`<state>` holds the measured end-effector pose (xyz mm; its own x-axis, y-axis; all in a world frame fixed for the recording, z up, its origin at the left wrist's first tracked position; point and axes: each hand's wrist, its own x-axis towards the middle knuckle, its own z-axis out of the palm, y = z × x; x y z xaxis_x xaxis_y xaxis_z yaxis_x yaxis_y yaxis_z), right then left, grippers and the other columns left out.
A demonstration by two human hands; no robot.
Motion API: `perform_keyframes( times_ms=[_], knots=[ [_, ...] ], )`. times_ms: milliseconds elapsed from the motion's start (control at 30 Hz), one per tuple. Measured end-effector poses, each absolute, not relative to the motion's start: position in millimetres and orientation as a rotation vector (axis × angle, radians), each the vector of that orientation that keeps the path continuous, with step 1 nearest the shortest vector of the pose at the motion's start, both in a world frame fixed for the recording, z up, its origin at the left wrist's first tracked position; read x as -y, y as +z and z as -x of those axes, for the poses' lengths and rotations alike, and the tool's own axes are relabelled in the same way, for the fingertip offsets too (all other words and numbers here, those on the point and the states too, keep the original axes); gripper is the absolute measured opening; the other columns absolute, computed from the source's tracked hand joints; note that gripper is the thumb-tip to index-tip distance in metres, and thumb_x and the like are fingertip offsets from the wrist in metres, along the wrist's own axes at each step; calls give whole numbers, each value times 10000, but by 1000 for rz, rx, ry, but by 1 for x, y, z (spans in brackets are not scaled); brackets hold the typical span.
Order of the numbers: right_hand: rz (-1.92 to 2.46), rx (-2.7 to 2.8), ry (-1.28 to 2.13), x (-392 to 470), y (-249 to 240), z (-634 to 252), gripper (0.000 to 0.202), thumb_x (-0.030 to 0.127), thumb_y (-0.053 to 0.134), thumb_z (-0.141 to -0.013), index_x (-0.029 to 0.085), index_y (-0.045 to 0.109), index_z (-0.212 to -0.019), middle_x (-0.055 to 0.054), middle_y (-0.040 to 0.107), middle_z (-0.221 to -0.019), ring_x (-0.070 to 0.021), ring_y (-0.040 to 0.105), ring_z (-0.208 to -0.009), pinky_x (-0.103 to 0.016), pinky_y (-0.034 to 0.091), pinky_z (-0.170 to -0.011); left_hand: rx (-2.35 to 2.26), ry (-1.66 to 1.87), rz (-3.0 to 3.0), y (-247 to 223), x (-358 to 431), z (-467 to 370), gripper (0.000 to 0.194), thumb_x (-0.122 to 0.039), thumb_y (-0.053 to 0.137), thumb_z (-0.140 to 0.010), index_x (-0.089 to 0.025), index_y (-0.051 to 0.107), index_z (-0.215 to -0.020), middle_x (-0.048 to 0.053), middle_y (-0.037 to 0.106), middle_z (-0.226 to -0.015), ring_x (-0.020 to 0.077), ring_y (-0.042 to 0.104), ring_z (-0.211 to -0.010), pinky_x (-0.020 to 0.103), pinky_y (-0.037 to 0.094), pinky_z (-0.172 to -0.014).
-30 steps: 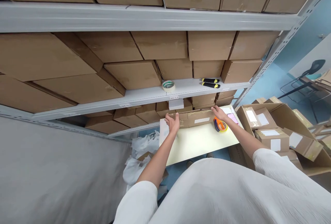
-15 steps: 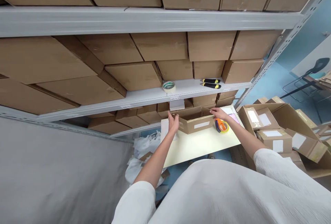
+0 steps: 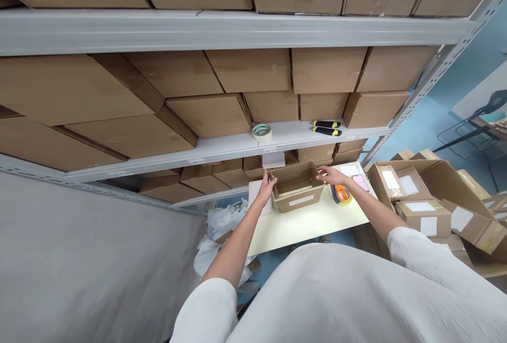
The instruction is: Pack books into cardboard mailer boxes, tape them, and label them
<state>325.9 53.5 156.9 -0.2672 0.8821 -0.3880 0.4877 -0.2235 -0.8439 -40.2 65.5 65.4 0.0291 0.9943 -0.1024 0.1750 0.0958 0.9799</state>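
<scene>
A small cardboard box (image 3: 283, 205) stands on the pale tabletop (image 3: 277, 231), its top open and a white label on the side facing me. Inside, a pale strip shows low down, like the tabletop seen through the bottom. My left hand (image 3: 266, 189) grips the box's left end, thumb and fingers at the upper edge. At the right end, my right hand (image 3: 331, 175) pinches the upper edge with its fingertips. An orange and dark-blue tape dispenser (image 3: 339, 193) with yellow tape lies just right of the box. Beyond it is a phone (image 3: 361, 182) with a pinkish screen.
Shelves of cardboard boxes (image 3: 328, 71) rise ahead. A tape roll (image 3: 262, 132) and two black-and-yellow utility knives (image 3: 326, 127) lie on one shelf (image 3: 291, 131). To the right, a large carton (image 3: 439, 174) holds several labelled boxes. White plastic bags (image 3: 225, 221) lie at left.
The box has opened out from a flattened, slanted shape into a squarer one, with its inside showing more. My right hand has shifted slightly left with its end.
</scene>
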Motion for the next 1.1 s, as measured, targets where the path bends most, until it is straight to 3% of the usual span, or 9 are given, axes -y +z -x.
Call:
perform_keyframes(
  times_ms=[133,233,367,467,600,733,833,967,1100],
  knots=[
    [1558,1626,1488,-46,141,-318,577,496,826,-915,253,632,-1401,-102,695,-1312,-166,688,-903,-296,629,-765,-1307,1104,-1179,63,-65,38,887,-450,829,-887,-272,386,-1635,181,545,-1632,302,467,-1588,502,387,-1310],
    [1542,1693,1410,-45,131,-313,518,557,757,-966,257,674,-1380,-101,657,-1353,-201,685,-1042,-381,626,-958,-1303,1183,-1171,61,-63,35,903,-430,955,-759,-254,470,-1500,193,605,-1529,305,589,-1467,516,476,-1239],
    [1591,1815,1361,-46,125,-313,559,716,585,-1028,261,789,-1281,-118,607,-1397,-284,575,-1376,-450,443,-1255,-1328,1220,-1166,58,-63,34,819,-372,1000,-681,-246,547,-1352,179,634,-1449,307,658,-1358,515,547,-1152],
    [1630,1836,1389,-46,125,-314,675,808,522,-1011,248,807,-1259,-126,552,-1451,-306,503,-1472,-450,357,-1320,-1348,1205,-1176,56,-64,38,706,-316,967,-680,-243,583,-1268,158,648,-1408,298,683,-1290,494,589,-1079],
    [1540,1854,1476,-43,128,-321,662,826,622,-943,282,775,-1286,-112,489,-1547,-315,516,-1464,-474,404,-1284,-1361,1165,-1196,53,-62,47,521,-255,868,-665,-244,640,-1134,129,669,-1349,285,694,-1217,451,610,-995],
    [1394,1822,1490,-39,124,-325,692,628,900,-767,289,671,-1325,-117,524,-1509,-297,603,-1335,-459,573,-1082,-1345,1159,-1108,54,-59,54,397,-281,772,-680,-245,701,-1069,110,698,-1322,275,685,-1229,416,600,-992],
    [1448,1668,1360,-36,111,-323,648,516,911,-743,275,589,-1252,-100,587,-1383,-257,677,-1153,-418,626,-908,-1377,1105,-980,60,-55,57,289,-373,706,-757,-239,745,-1009,119,692,-1389,286,668,-1276,399,613,-964],
    [1528,1612,1224,-34,94,-317,622,446,826,-821,274,535,-1344,-78,592,-1332,-190,718,-947,-411,634,-869,-1339,947,-1037,68,-46,63,404,-519,672,-880,-267,761,-1182,117,653,-1505,293,639,-1335,384,624,-937],
    [1528,1748,1162,-32,89,-314,491,344,690,-931,295,606,-1413,-102,573,-1474,-184,716,-1018,-431,616,-1001,-1276,890,-1223,67,-37,61,655,-462,845,-777,-279,678,-1383,125,632,-1538,283,679,-1252,418,602,-1028]
  ],
)
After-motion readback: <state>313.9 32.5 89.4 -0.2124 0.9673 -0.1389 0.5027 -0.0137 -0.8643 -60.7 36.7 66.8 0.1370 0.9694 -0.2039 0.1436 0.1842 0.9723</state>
